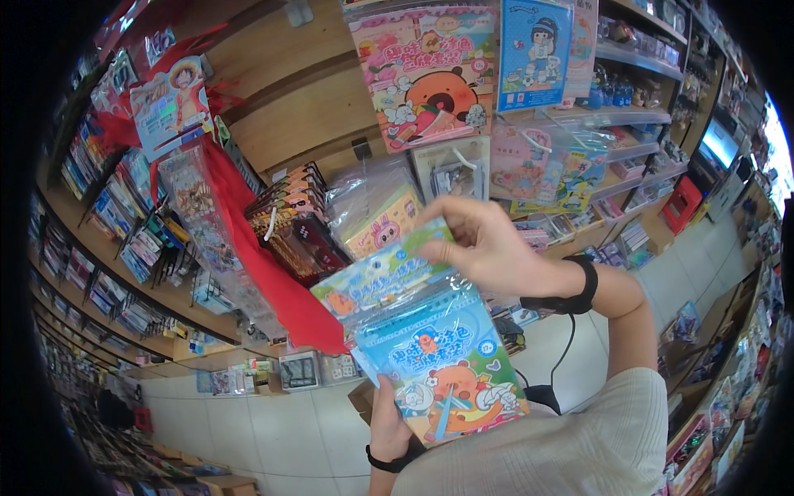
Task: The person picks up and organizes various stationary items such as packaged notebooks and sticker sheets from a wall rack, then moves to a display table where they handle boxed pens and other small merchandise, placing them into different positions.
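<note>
My left hand (390,417) grips the lower left edge of a blue bagged colouring set (442,376) with a cartoon orange animal on it. My right hand (471,244) pinches the top of a green-and-blue card packet (364,277) with a similar design, lying tilted just above the blue set; whether the two are joined I cannot tell. Behind my right hand, a yellow bagged set (372,227), a stack of dark packets (302,211) and a pale packet (447,157) hang on hooks. A black band is on each wrist.
A large pink set (422,58) and a blue packet (533,50) hang above. Red fabric (294,302) drapes beside a cartoon-figure card (169,112). Stocked shelves (637,116) line both sides. Tiled floor (256,430) shows below, with a lit screen (718,142) at the far right.
</note>
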Motion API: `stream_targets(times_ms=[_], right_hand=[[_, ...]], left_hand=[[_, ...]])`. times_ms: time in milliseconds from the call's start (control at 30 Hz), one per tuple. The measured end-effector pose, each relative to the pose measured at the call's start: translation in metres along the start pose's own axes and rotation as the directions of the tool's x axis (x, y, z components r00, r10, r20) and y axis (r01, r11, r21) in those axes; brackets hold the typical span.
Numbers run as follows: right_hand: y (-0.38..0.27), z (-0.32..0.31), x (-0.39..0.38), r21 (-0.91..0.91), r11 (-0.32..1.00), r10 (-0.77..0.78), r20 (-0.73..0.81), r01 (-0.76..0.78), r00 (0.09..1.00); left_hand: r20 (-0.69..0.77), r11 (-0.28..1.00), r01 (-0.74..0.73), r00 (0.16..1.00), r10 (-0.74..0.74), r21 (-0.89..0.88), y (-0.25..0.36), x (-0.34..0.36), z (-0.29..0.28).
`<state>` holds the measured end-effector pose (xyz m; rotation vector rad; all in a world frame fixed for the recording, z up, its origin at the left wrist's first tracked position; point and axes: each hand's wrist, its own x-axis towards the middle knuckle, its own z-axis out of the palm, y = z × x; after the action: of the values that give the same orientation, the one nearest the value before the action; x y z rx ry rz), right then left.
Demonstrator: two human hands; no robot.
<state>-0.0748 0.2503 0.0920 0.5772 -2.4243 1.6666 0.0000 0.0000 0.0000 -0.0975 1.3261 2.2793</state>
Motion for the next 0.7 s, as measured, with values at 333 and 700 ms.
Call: stream_targets(times_ms=[333, 700], right_hand=[[-0.005, 0.008, 0.006, 0.412, 0.895, -0.018, -0.354, 0.173, 0.935], [-0.071, -0.073, 0.054, 0.064, 0.846, -0.313, -0.745, 0.53, 0.589]], left_hand=[[0.061, 0.995, 0.014, 0.998, -0.008, -0.098, -0.002, -0.01, 0.0], [-0.055, 0.994, 0.01, 0.998, -0.016, -0.106, 0.005, -0.024, 0.018]])
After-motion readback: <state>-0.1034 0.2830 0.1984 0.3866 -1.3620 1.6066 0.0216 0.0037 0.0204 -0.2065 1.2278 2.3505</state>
